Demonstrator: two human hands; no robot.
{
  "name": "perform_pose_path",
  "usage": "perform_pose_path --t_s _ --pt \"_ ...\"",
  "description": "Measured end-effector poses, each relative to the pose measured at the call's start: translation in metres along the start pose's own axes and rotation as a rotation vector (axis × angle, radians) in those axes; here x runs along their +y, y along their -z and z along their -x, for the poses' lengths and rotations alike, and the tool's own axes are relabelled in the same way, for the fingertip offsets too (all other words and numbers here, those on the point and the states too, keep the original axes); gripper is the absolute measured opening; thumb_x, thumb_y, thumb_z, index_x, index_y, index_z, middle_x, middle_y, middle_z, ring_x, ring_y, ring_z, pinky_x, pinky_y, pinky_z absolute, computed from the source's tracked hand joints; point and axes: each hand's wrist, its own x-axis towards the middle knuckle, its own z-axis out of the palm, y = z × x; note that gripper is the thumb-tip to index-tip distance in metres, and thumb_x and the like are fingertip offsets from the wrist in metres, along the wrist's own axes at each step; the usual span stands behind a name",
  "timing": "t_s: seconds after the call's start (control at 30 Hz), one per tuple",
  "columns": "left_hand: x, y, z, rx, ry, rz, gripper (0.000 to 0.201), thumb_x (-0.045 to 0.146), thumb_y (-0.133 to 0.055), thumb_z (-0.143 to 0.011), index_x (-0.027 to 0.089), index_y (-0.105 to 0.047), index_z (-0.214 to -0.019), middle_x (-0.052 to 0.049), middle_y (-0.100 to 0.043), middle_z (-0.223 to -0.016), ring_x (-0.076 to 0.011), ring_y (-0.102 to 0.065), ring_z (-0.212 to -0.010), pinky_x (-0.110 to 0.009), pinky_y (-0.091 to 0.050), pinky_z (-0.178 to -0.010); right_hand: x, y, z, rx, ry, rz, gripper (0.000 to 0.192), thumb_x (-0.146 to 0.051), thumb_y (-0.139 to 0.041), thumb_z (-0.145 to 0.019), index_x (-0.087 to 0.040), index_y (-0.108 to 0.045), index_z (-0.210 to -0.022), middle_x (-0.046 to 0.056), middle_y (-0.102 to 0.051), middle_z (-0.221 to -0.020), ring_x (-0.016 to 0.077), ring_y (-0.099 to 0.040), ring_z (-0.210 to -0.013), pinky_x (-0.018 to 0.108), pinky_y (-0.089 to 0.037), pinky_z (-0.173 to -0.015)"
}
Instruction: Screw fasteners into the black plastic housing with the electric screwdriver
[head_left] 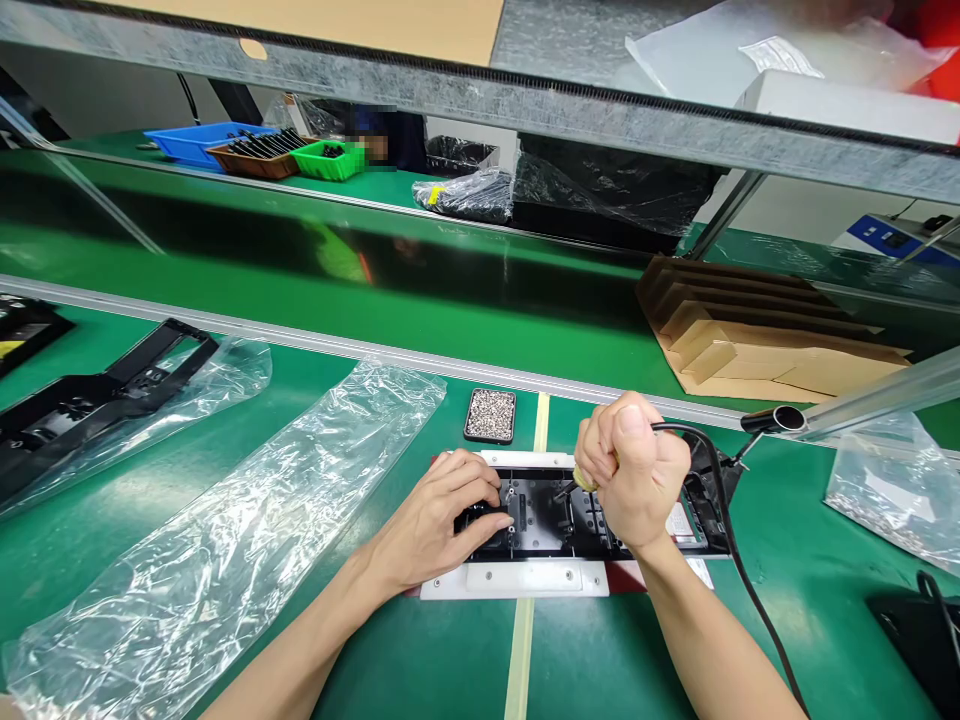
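A long black plastic housing (536,510) lies across a white fixture (536,578) on the green bench. My left hand (446,515) grips the housing's left end, fingers and thumb curled around a dark part there that is mostly hidden. My right hand (634,470) is closed in a fist around a corded electric screwdriver, whose yellowish nose (583,480) shows below the fingers. Its thin bit points down and left into the middle of the housing; whether it touches a screw I cannot tell. Just behind the fixture sits a small black tray of screws (491,415).
Clear plastic bags (247,540) cover the bench to the left, beside another black housing (97,400). The tool's black cord (724,500) runs past my right forearm. A metal tube holder (772,420), cardboard dividers (772,340) and a bag of small parts (892,490) are rightward.
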Motion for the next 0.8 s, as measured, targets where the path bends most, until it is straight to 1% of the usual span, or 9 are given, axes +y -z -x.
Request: perform_pose_path --t_s 0.37,0.8 --pt "0.0007 0.0004 -0.0006 0.000 0.003 0.016 0.009 0.026 -0.066 -0.106 0.019 -0.064 -0.100 -0.004 -0.068 -0.112 -0.0237 -0.057 -0.110 -0.040 -0.037 -0.096 -0.0001 -0.0010 -0.0015 -0.001 0.002 0.012 0.045 -0.038 -0.060 -0.104 -0.021 -0.041 -0.067 -0.006 -0.034 -0.054 0.0062 -0.030 -0.043 0.019 -0.024 -0.036" --pt "0.0010 0.0010 -0.0005 -0.008 0.010 0.016 0.011 0.027 -0.065 -0.106 0.019 -0.063 -0.100 -0.005 -0.068 -0.112 -0.0238 -0.057 -0.108 -0.040 -0.037 -0.095 0.0010 -0.0011 -0.0020 -0.010 0.006 0.018 0.045 -0.039 -0.060 -0.104 -0.021 -0.042 -0.067 -0.007 -0.034 -0.053 0.0061 -0.031 -0.042 0.019 -0.024 -0.036"
